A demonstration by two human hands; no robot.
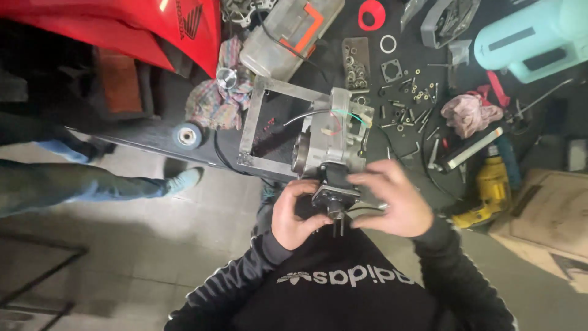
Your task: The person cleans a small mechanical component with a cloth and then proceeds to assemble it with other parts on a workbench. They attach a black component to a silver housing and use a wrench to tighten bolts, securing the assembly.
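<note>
Closest to me, low in the frame, is my black sweatshirt (343, 294); just above it my left hand (293, 214) curls around the dark cylinder part (334, 199) at the near end of the engine (331, 141), fingers closed on its side. My right hand (395, 199) grips the same part from the other side. The engine sits on a metal frame (260, 119) at centre. Loose bolts (410, 104) lie scattered at upper right, beside a pink rag (468, 113) and a yellow drill (490, 190).
</note>
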